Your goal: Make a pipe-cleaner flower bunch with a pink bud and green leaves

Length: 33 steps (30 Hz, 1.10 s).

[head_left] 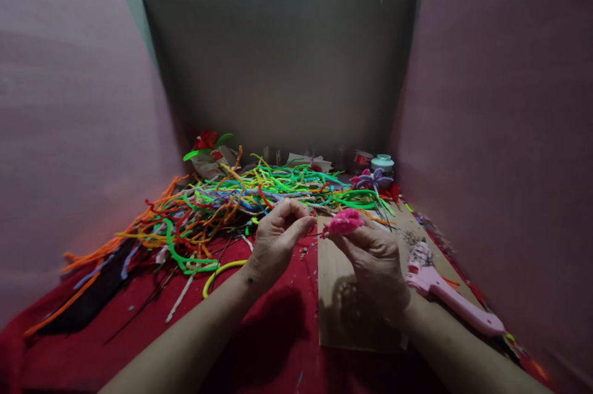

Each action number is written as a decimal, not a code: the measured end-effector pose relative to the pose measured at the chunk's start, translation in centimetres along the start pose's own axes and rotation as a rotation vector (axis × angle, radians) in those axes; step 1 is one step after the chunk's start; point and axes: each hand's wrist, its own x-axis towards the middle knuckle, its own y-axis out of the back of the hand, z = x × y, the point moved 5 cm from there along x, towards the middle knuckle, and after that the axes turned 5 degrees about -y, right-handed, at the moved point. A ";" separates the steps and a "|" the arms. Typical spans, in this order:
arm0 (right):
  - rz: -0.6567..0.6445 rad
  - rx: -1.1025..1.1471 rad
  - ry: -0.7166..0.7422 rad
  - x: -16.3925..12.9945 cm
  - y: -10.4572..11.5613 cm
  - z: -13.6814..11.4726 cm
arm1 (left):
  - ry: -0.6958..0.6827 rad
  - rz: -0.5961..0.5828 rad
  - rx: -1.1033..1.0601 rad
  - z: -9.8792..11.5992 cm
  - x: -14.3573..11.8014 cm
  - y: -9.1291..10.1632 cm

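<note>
Head view, looking down at a table covered in red cloth, walled in by cardboard panels.

Right hand: fingers clenched around a pink fuzzy piece, held up at the fingertips above the table. Its exact form is blurred; it looks like a coiled pipe-cleaner bloom.

Left hand: raised just beside the pink piece, thumb and forefinger pinched together. Something thin appears to run from the pinch toward the pink piece, but whether it is actually gripped I cannot tell.

Under the right hand: a bare cardboard sheet lying flat on the cloth. Near its right edge, a pink glue gun lies on its side.

Behind the hands: a loose heap of pipe cleaners, mostly green, orange, yellow and red, spreading to the left. One yellow pipe cleaner lies curved, apart from the heap, near the left wrist.

Far right rear: a purple pipe-cleaner flower and, behind it, a small pale-lidded jar. Far left rear: a red flower with green leaves.
</note>
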 end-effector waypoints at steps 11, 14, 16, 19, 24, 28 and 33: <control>0.031 -0.292 0.195 -0.9 0.8 -0.1 | -0.168 -0.034 0.031 2.7 -1.1 0.0; -0.003 -0.342 0.268 -1.0 0.6 -0.7 | -0.275 -0.038 0.088 3.8 -1.8 -0.4; -0.020 -0.372 0.303 -1.0 0.5 -1.0 | -0.439 -0.081 0.166 5.2 -2.3 -0.8; -0.028 -0.389 0.306 -1.1 0.4 -0.9 | -0.647 -0.132 0.292 7.1 -2.9 -1.3; -0.032 -0.394 0.285 -1.2 0.3 -0.5 | -0.783 -0.202 0.571 7.7 -3.1 -1.5; -0.078 -0.417 0.296 -1.5 0.1 -0.3 | -0.888 -0.310 0.708 7.0 -3.4 -1.4; -0.080 -0.445 0.313 -1.8 0.0 -0.2 | -0.957 -0.387 0.811 6.9 -3.7 -1.3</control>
